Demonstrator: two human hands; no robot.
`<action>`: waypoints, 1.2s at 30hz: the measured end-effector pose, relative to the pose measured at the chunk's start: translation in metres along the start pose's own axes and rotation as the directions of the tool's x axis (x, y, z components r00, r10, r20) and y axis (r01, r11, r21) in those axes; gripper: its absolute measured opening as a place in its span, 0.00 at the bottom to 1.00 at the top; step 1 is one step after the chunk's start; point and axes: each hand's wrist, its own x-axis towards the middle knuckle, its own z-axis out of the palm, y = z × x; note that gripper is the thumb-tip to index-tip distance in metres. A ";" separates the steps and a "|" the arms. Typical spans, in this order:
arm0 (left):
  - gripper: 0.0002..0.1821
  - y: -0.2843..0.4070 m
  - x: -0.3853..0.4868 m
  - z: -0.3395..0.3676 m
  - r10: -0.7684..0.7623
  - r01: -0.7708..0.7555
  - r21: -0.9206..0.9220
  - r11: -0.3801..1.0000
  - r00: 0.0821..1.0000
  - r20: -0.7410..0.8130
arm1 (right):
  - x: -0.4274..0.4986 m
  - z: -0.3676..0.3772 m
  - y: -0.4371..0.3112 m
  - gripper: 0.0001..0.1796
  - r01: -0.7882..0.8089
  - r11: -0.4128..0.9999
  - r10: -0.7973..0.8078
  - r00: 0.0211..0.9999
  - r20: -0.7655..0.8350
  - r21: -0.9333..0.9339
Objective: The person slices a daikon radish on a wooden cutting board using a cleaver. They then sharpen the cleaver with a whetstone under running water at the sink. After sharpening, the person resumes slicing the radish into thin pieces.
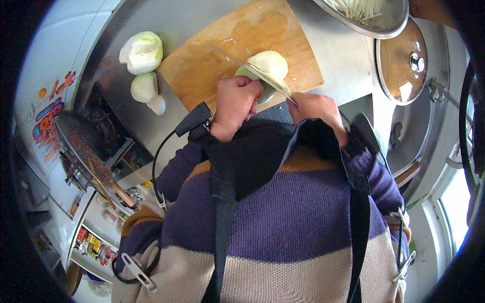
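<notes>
On the wooden cutting board (pixel 204 72) lies a pale green-white peeled vegetable (pixel 269 63), perhaps a radish. My right hand (pixel 316 110) is closed on the handle end of a kitchen knife, whose thin blade (pixel 259 72) slants up and left across the vegetable; a pale slice seems to lie along the blade. My left hand (pixel 237 100) is at the vegetable's near left side with curled fingers; whether it grips the vegetable is hard to tell. Small shreds are scattered on the board. Left of the board sit a large peeled piece (pixel 142 53) and a smaller cut piece (pixel 144 88).
A metal bowl (pixel 363 32) with pale shreds stands at the top right. Beside it is a glass lid (pixel 401 62) with a metal knob, near the sink (pixel 411 128). Pans (pixel 85 151) hang or stand at the left, above a shelf with small packages.
</notes>
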 end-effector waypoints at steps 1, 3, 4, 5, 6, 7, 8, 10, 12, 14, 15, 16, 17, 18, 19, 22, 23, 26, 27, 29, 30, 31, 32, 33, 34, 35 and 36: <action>0.15 0.000 0.000 0.000 -0.008 0.008 -0.011 1.000 1.000 -0.003 | -0.009 0.000 0.006 0.11 0.082 0.997 -0.082 0.995 -0.049 -0.001; 0.15 -0.001 0.002 0.000 0.031 -0.031 -0.006 0.999 0.999 -0.005 | -0.027 0.002 0.017 0.10 0.191 0.981 -0.186 0.976 -0.110 0.031; 0.15 -0.002 0.003 0.001 0.059 -0.059 -0.006 0.998 0.998 -0.004 | -0.033 0.003 0.022 0.09 0.210 0.976 -0.202 0.972 -0.122 0.062; 0.14 -0.002 0.004 0.002 0.065 -0.065 -0.008 0.998 0.998 -0.008 | -0.039 0.006 0.027 0.08 0.168 0.982 -0.162 0.983 -0.082 0.083; 0.14 -0.003 0.004 0.002 0.071 -0.071 -0.011 0.997 0.997 -0.013 | -0.042 0.009 0.029 0.06 0.147 0.987 -0.142 0.986 -0.086 0.060; 0.14 -0.004 0.004 0.002 0.076 -0.076 -0.014 0.997 0.997 -0.021 | -0.044 0.012 0.031 0.07 0.162 0.986 -0.158 0.981 -0.109 0.036; 0.14 -0.005 0.005 0.002 0.064 -0.064 -0.013 0.998 0.998 -0.024 | -0.045 0.015 0.033 0.07 0.161 0.987 -0.159 0.981 -0.108 0.012; 0.14 -0.005 0.005 0.001 0.047 -0.047 -0.018 0.999 0.998 -0.033 | -0.043 0.017 0.033 0.07 0.157 0.987 -0.158 0.983 -0.090 -0.021; 0.14 -0.005 0.005 0.001 0.052 -0.052 -0.002 0.999 0.999 -0.013 | -0.038 0.015 0.031 0.08 0.146 0.988 -0.148 0.987 -0.056 -0.040; 0.14 -0.004 0.004 0.000 0.055 -0.055 -0.006 0.998 0.998 0.007 | -0.031 0.008 0.026 0.09 0.173 0.985 -0.173 0.982 -0.073 -0.006; 0.14 -0.004 0.004 0.000 0.051 -0.051 -0.015 0.999 0.999 0.013 | -0.027 0.005 0.023 0.10 0.187 0.982 -0.186 0.979 -0.082 0.010; 0.14 -0.003 0.003 0.000 0.046 -0.045 -0.022 0.999 0.999 0.018 | -0.022 0.002 0.019 0.10 0.166 0.986 -0.165 0.984 -0.060 0.013; 0.15 -0.003 0.003 0.000 0.040 -0.039 -0.023 0.999 0.999 0.013 | -0.016 -0.001 0.014 0.11 0.146 0.989 -0.146 0.989 -0.038 0.015; 0.15 -0.002 0.002 0.000 0.034 -0.034 -0.022 0.999 0.999 0.007 | -0.009 -0.003 0.009 0.12 0.128 0.992 -0.127 0.992 -0.017 0.018; 0.15 -0.001 0.001 0.000 0.027 -0.027 -0.022 0.999 1.000 0.001 | -0.002 -0.002 0.004 0.13 0.086 0.996 -0.086 0.996 0.011 -0.008; 0.15 -0.001 0.001 0.000 0.033 -0.034 0.036 0.999 0.999 0.021 | 0.018 0.005 -0.011 0.14 -0.030 0.996 0.035 0.998 0.052 -0.084; 0.15 -0.001 0.001 0.000 0.029 -0.030 0.032 0.999 0.999 0.019 | 0.024 0.009 -0.016 0.14 -0.061 0.993 0.065 0.997 0.039 -0.103; 0.15 0.000 0.002 0.000 0.035 -0.035 0.033 0.999 0.999 -0.004 | 0.034 0.014 -0.019 0.15 -0.096 0.989 0.097 0.995 0.005 -0.117; 0.15 0.000 0.002 0.000 0.032 -0.032 0.034 0.999 0.999 0.001 | 0.034 0.014 -0.017 0.15 -0.100 0.988 0.103 0.994 0.023 -0.115; 0.15 0.000 0.002 -0.001 0.031 -0.031 0.029 0.999 0.999 0.009 | 0.028 0.009 -0.009 0.15 0.008 0.998 -0.008 1.000 -0.002 -0.058; 0.15 0.000 0.002 -0.001 0.028 -0.028 0.025 0.999 1.000 0.012 | 0.024 0.005 -0.004 0.15 0.063 0.998 -0.063 0.998 -0.007 -0.031; 0.15 0.000 0.001 -0.001 0.023 -0.023 0.021 1.000 1.000 0.014 | 0.016 0.003 0.002 0.14 0.099 0.995 -0.099 0.995 -0.027 -0.007; 0.16 0.000 0.002 -0.001 0.044 -0.045 0.022 0.999 0.999 0.013 | 0.006 0.001 0.007 0.14 0.137 0.990 -0.136 0.990 -0.048 0.016; 0.16 -0.001 0.002 -0.001 0.060 -0.061 0.024 0.998 0.998 0.012 | -0.004 0.002 0.013 0.14 0.176 0.983 -0.173 0.984 -0.046 0.050; 0.16 -0.002 0.002 0.000 0.062 -0.062 0.034 0.997 0.998 0.007 | -0.016 0.000 0.022 0.10 0.259 0.960 -0.254 0.965 -0.061 0.104; 0.16 -0.003 0.003 0.000 0.068 -0.068 0.023 0.997 0.998 0.003 | -0.025 0.004 0.026 0.09 0.224 0.969 -0.219 0.974 -0.062 0.104; 0.16 -0.004 0.004 0.000 0.065 -0.065 0.019 0.998 0.998 -0.007 | -0.033 0.007 0.031 0.08 0.188 0.977 -0.182 0.981 -0.066 0.103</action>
